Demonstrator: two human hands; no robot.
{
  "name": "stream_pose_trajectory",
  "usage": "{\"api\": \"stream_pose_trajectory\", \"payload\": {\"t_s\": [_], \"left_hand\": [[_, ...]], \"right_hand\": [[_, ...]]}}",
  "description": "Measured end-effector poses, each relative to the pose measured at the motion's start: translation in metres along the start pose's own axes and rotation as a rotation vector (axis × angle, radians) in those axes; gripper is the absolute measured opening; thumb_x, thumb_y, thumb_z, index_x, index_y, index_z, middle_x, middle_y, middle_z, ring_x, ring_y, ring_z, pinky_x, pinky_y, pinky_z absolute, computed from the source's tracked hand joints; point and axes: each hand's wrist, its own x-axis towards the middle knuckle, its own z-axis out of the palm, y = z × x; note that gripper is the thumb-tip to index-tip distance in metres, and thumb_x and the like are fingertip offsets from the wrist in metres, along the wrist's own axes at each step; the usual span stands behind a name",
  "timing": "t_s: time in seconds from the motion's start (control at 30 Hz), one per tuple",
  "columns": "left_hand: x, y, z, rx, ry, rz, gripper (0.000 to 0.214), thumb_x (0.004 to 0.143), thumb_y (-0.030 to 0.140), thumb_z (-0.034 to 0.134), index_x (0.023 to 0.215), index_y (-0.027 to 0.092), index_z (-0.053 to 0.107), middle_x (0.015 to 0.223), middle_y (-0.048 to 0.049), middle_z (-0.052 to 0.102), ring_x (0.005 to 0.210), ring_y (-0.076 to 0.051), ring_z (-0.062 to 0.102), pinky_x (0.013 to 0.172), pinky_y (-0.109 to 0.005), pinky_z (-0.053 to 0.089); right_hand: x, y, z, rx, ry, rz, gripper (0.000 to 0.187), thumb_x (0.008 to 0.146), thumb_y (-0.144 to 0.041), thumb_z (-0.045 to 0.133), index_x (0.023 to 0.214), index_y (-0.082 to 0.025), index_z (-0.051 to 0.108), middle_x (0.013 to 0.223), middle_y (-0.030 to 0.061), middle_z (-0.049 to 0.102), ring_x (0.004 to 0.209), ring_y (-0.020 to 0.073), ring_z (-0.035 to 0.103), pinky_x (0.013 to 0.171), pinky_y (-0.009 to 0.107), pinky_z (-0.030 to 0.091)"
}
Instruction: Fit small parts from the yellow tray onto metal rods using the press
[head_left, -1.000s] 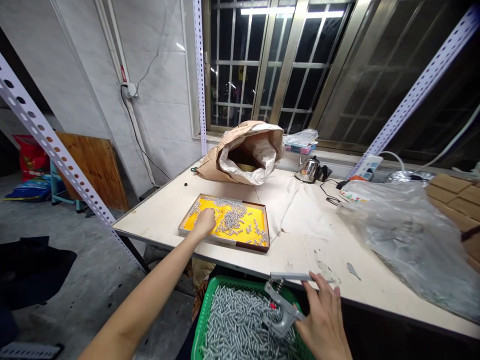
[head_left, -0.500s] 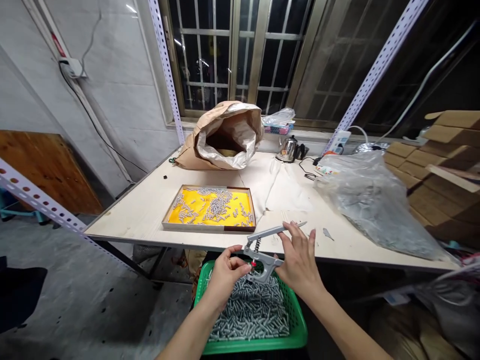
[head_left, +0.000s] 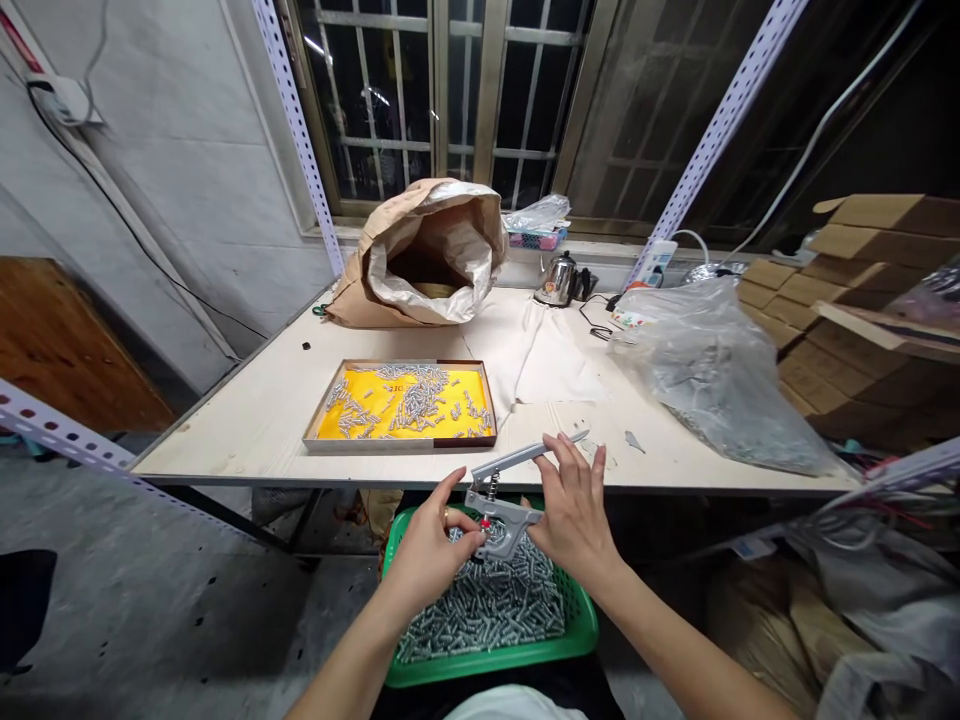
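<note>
My right hand is wrapped round a grey metal hand press tool with a spring and a red tip, held above a green basket full of small silver metal pieces. My left hand is pinched at the tool's jaw, fingers together on a tiny part I cannot make out. On the table in front lies a shallow tray with a yellow bottom, strewn with several more of the silver pieces.
An open brown paper sack lies at the table's back. A kettle, cables, a white cloth and a big clear plastic bag fill the right side. Cardboard boxes are stacked at far right. Perforated metal rack posts frame the table.
My left hand left the yellow tray and came back to the tool's jaw. My right hand lifted the tool above the basket. The view swung right and down.
</note>
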Motion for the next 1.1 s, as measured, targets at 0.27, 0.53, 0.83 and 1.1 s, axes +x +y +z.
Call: {"api": "stream_pose_trajectory", "payload": {"t_s": [0.27, 0.53, 0.83, 1.1], "left_hand": [[-0.006, -0.004, -0.01, -0.249, 0.092, 0.016, 0.089, 0.067, 0.04, 0.072, 0.142, 0.014, 0.03, 0.084, -0.004, 0.067, 0.079, -0.018, 0.059, 0.069, -0.027, 0.041], [-0.007, -0.009, -0.003, -0.358, 0.28, 0.006, 0.064, 0.067, 0.06, 0.067, 0.11, 0.013, 0.059, 0.076, -0.0056, 0.068, 0.069, -0.016, 0.057, 0.061, -0.025, 0.04], [0.008, -0.007, -0.005, -0.486, 0.166, -0.177, 0.063, 0.062, 0.07, 0.064, 0.087, 0.013, 0.069, 0.084, -0.0092, 0.07, 0.075, -0.019, 0.062, 0.058, -0.024, 0.04], [0.012, -0.007, -0.005, -0.548, 0.191, -0.187, 0.037, 0.051, 0.046, 0.081, 0.061, 0.013, 0.069, 0.062, -0.0026, 0.066, 0.056, -0.013, 0.056, 0.054, -0.023, 0.039]], "right_hand": [[0.009, 0.014, 0.01, 0.045, -0.144, -0.045, 0.036, 0.074, -0.02, 0.05, 0.109, -0.01, 0.052, 0.091, 0.0116, 0.059, 0.086, 0.0233, 0.053, 0.074, 0.034, 0.044], [0.027, 0.025, 0.019, -0.05, -0.421, -0.108, 0.004, 0.076, -0.021, 0.051, 0.075, -0.017, 0.054, 0.068, 0.0033, 0.059, 0.061, 0.014, 0.048, 0.055, 0.026, 0.025], [0.035, 0.005, 0.001, -0.057, -0.334, -0.176, 0.017, 0.072, -0.026, 0.052, 0.086, -0.016, 0.052, 0.085, 0.0094, 0.057, 0.082, 0.0225, 0.046, 0.07, 0.034, 0.029], [0.027, -0.001, -0.008, -0.021, -0.312, -0.239, 0.023, 0.065, -0.025, 0.06, 0.085, -0.015, 0.054, 0.099, 0.0112, 0.055, 0.094, 0.0239, 0.044, 0.09, 0.039, 0.033]]}}
